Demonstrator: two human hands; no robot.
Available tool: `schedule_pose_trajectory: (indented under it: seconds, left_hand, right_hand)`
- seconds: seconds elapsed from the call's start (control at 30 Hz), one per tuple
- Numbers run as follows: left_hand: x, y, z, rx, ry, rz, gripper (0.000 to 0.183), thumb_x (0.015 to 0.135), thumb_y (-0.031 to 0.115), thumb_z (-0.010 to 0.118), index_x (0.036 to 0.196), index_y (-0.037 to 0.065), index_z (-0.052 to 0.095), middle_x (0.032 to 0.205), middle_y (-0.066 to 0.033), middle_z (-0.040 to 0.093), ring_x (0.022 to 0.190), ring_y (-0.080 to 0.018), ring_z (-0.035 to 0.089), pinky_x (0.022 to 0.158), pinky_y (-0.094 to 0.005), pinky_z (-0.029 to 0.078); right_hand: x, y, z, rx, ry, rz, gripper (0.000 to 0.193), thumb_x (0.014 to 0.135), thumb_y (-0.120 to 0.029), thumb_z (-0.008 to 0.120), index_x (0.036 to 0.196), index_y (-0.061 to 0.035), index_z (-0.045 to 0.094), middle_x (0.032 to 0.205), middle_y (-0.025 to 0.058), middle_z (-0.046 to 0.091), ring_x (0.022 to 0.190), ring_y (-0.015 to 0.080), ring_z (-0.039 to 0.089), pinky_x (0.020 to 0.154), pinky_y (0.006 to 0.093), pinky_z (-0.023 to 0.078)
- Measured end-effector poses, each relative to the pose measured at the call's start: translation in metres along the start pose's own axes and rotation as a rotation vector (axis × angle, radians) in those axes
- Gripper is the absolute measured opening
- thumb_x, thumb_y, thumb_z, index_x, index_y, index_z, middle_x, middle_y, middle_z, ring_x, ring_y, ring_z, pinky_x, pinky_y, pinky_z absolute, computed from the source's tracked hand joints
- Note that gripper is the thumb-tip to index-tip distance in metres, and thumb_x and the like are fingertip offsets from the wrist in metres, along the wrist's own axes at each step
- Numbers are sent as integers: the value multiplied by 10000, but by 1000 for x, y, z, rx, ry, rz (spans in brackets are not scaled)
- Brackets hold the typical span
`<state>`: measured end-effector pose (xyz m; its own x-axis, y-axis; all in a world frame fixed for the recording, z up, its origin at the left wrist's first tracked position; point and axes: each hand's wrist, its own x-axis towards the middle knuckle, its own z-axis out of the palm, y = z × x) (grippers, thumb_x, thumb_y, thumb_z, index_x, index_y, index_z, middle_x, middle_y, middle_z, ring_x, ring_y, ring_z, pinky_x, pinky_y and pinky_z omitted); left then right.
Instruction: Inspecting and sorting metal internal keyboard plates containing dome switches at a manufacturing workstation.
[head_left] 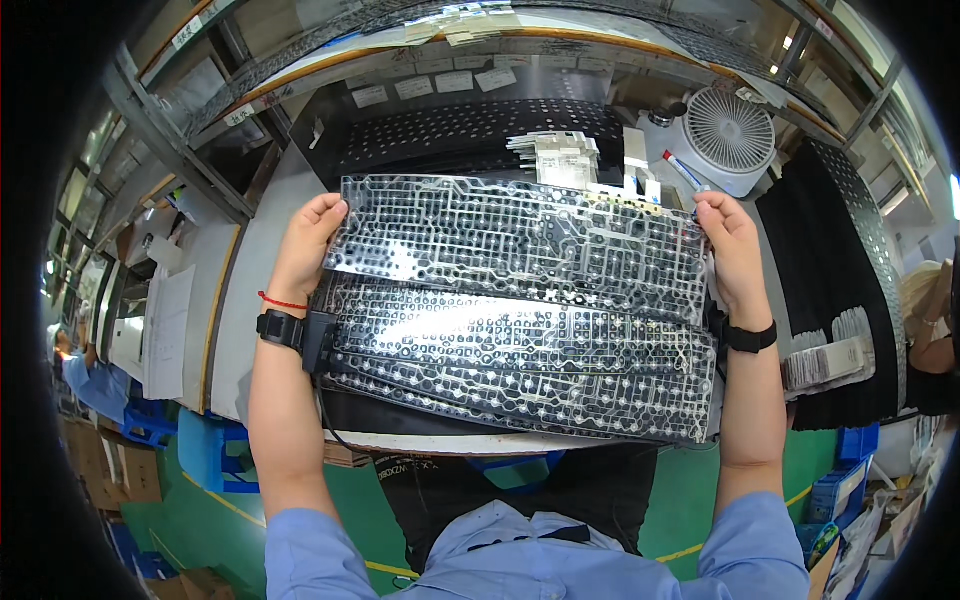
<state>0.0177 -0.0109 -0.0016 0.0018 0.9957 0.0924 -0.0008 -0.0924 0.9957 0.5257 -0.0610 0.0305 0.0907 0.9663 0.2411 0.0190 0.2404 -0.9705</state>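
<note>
A clear flexible keyboard membrane sheet (470,228) with printed traces and round dots is stretched between my hands, held above the bench. My left hand (312,235) pinches its upper left corner, the fingertips closed on the edge. At the upper right corner, my right hand (733,235) has its fingers closed on the film. Beneath lie more membrane sheets (610,395), fanned and overlapping, with bright glare across the middle one. A dark block (318,342) sits beside my left wrist, at the sheets' left end.
Behind the sheets stand a bundle of pale paper strips (566,158), a red-and-blue pen (684,170) and a white fan (728,135). Black sheets (825,290) and stacked pale pieces (832,362) lie right. A shelf (600,48) spans the back. Other people are partly visible at both sides.
</note>
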Motion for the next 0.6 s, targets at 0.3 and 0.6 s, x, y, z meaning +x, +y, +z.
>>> schedule_pose_trajectory:
  seconds: [0.3,0.6]
  left_hand:
    - [4,-2,-8,-106,20,-9,166,998,200,532,1013,61,620,797,57,619,633,-15,495,566,-188,349]
    - [3,1,-10,-173,63,34,132,987,197,555,1003,72,595,669,71,514,545,-30,419,510,-183,308]
  right_hand:
    - [-1,-2,0,-91,-55,80,173,976,-216,596,943,-57,656,747,-72,601,615,-3,467,573,171,364]
    - [-1,1,-4,-84,37,29,150,968,-204,614,951,-57,644,655,-93,516,544,-8,406,517,153,323]
